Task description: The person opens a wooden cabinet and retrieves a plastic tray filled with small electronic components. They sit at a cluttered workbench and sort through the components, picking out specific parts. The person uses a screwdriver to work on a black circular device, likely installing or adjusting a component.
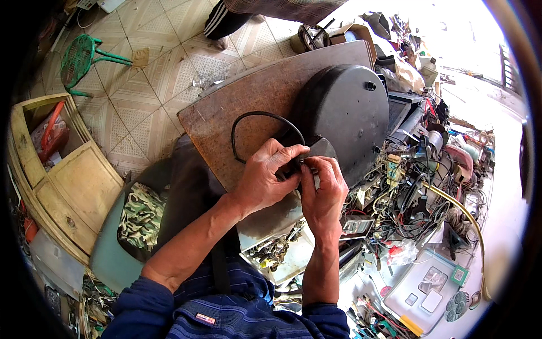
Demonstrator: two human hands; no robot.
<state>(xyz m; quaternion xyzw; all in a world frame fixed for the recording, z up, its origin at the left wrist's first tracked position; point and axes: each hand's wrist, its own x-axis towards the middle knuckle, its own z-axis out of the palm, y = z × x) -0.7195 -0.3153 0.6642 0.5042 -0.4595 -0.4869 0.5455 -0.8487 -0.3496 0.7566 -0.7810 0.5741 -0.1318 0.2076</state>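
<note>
My left hand [265, 175] and my right hand [324, 189] meet over the worn wooden board [214, 124], fingertips pinched on a small dark fitting [300, 162] by a looped black cable [248, 115]. Its exact shape is partly hidden by my fingers. The cable runs beside a large round black housing [344, 118] with short fittings on it, which lies on the board's right side. A smaller dark rounded part [323, 148] sits just behind my right fingers.
A green stool [79, 59] and yellow cabinet [79, 192] stand left. A person's leg [231, 20] is at the top. Piles of tools and wires [423, 186] cover the right, with a clear plastic box [420, 288]. An open tray of small parts [288, 254] lies below the board.
</note>
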